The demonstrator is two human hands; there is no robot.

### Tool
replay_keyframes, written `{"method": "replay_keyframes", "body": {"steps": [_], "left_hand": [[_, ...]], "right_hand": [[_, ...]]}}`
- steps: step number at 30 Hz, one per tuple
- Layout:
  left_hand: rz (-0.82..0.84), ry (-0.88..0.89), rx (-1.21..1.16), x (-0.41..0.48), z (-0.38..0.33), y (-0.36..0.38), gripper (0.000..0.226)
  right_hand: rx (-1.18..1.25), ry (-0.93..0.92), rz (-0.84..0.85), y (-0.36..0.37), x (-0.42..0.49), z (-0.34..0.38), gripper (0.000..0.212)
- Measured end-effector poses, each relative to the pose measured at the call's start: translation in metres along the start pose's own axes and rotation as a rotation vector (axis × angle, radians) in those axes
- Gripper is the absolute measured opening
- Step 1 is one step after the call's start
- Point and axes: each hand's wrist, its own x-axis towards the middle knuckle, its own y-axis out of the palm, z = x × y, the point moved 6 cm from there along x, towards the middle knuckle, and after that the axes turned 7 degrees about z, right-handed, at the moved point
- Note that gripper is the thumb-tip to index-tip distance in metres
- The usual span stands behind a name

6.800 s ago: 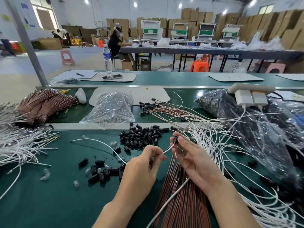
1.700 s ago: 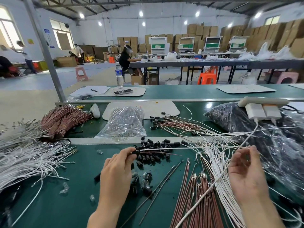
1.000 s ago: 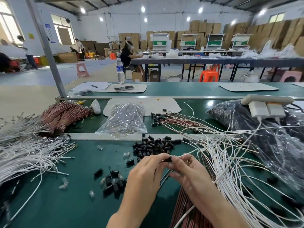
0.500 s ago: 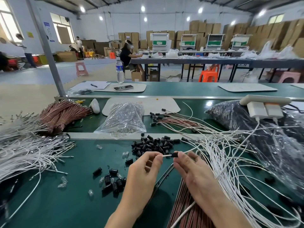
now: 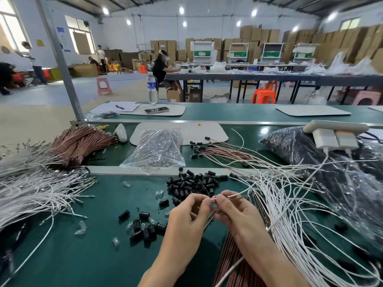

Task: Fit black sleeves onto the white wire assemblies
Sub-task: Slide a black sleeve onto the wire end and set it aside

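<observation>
The fingertips of the left hand (image 5: 189, 217) and the right hand (image 5: 235, 214) meet just in front of the sleeve pile (image 5: 193, 183). Both are curled in a pinch on the end of one thin wire (image 5: 238, 196). The wire runs out from the right fingertips to the right, toward the white wires (image 5: 290, 206). Whether a sleeve sits on the pinched end cannot be told; the fingers cover it.

Near the pile, in front of it and to its left, loose sleeves (image 5: 145, 227) lie scattered on the green belt (image 5: 83, 259), with small clear bulbs (image 5: 82, 226) among them. In front of the pile, under the right wrist, lies a bundle of brown wires (image 5: 232, 270). The white wires fan out right of the pile, some over a dark bag (image 5: 300, 150) that bears a power strip (image 5: 335, 127). Just behind the pile, across a pale rail, sits a clear bag (image 5: 157, 150). Right of that bag lie brown leads (image 5: 223, 153) with black ends. Far left of the pile is a second white heap (image 5: 31, 191). A tied brown bunch (image 5: 80, 141) lies behind that heap.
</observation>
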Motion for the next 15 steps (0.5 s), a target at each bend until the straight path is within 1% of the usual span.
{"method": "replay_keyframes", "body": {"steps": [4, 8, 11, 15], "left_hand": [[0.009, -0.018, -0.040, -0.0007, -0.0006, 0.0024, 0.015], [-0.032, -0.043, -0.082, -0.0016, -0.0003, -0.0028, 0.014], [0.013, -0.066, -0.090, -0.0012, -0.0004, -0.0029, 0.012], [0.036, -0.085, -0.098, -0.0006, 0.0001, -0.0053, 0.024]], "right_hand": [[0.051, -0.018, 0.015, 0.0002, -0.0001, 0.0001, 0.045], [-0.025, -0.032, 0.046, 0.0010, 0.0000, 0.0004, 0.057], [-0.062, -0.034, 0.028, -0.0030, 0.0004, 0.0006, 0.052], [-0.059, -0.038, -0.008, -0.0077, 0.0019, 0.0018, 0.049]]}}
